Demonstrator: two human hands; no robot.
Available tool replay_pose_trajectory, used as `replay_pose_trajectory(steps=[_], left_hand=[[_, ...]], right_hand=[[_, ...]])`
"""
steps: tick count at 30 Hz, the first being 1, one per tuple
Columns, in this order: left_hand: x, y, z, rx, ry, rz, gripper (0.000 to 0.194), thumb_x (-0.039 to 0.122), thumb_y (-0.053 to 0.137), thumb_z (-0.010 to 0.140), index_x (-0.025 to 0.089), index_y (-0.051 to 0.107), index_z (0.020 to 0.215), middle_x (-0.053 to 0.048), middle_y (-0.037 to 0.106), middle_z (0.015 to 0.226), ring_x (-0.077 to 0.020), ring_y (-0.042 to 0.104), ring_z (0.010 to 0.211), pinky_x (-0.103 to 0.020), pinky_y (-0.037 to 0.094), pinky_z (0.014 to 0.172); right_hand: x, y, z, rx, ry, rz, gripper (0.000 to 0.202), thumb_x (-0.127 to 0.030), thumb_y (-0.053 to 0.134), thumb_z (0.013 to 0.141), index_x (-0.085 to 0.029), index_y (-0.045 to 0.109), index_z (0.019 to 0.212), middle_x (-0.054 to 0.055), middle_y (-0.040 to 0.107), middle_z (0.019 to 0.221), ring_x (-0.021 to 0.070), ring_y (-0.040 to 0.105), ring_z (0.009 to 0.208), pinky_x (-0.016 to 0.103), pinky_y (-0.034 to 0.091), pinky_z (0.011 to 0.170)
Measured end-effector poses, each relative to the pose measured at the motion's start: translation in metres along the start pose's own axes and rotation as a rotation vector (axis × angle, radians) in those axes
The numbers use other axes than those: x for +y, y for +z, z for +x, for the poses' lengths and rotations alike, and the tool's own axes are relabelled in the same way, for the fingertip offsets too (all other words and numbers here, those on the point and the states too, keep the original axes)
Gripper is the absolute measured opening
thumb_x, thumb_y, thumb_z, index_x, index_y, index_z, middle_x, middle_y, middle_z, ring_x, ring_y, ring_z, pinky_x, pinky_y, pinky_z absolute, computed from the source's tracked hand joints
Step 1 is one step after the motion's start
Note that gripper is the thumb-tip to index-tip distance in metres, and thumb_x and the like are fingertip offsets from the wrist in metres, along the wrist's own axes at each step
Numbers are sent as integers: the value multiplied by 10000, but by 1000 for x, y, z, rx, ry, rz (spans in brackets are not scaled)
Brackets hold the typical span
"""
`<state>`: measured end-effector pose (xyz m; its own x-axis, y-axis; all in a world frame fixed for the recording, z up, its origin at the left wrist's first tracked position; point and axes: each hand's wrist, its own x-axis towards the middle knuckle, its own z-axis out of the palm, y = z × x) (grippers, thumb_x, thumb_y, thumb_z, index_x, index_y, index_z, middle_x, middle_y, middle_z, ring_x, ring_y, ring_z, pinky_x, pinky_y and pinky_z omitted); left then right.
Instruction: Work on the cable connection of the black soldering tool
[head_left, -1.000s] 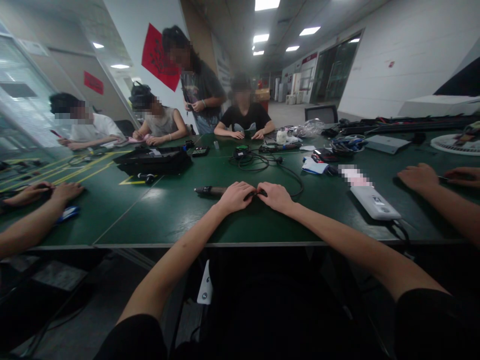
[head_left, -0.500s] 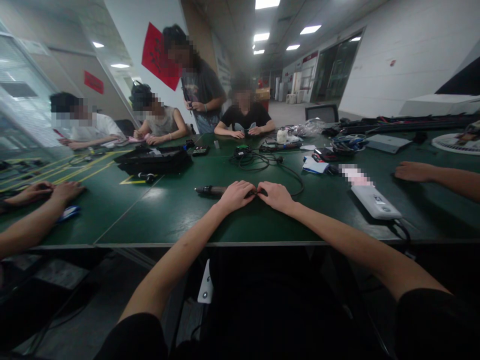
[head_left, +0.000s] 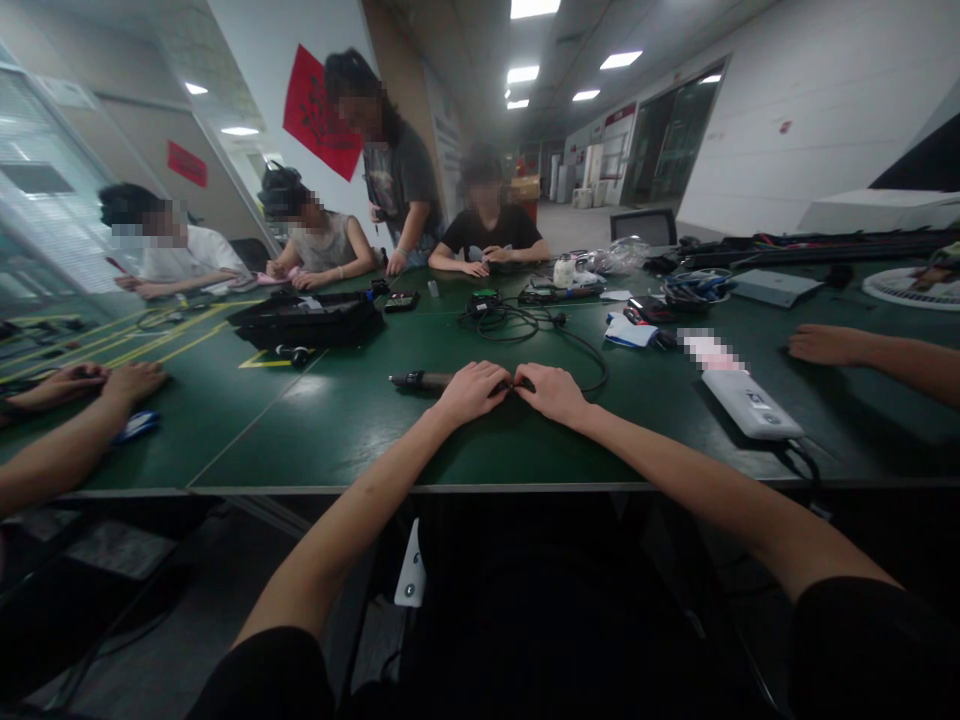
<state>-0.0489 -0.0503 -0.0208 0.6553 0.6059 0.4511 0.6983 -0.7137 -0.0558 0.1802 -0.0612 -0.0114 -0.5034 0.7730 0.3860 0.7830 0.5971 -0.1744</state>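
Green table [head_left: 330, 430] carries a dark tubular tool [head_left: 424, 381], the left hand [head_left: 475, 390] curled over its right end; beside it, the right hand [head_left: 553, 392] pinches a small dark piece [head_left: 524, 383]. I'd want both wrists steady.

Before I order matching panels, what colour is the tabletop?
The tabletop is dark green, clearest in the head view.

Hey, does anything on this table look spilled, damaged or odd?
Nothing looks spilled or damaged. The black cable lies in loose, uneven loops beyond the right hand, untidy rather than wrong. The left hand partly hides the dark tool.
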Motion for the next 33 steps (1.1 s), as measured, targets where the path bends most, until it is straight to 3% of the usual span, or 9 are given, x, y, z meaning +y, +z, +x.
replay_pose_trajectory(steps=[33], left_hand=[[-1,1,0,1,44,10,188,311,589,999,236,643,1163,-70,710,1146,-246,627,1103,-409,451,937]], right_hand=[[1,1,1,-8,1,-10,132,-323,599,1015,-262,664,1113,39,733,1114,218,669,948,293,401,732]])
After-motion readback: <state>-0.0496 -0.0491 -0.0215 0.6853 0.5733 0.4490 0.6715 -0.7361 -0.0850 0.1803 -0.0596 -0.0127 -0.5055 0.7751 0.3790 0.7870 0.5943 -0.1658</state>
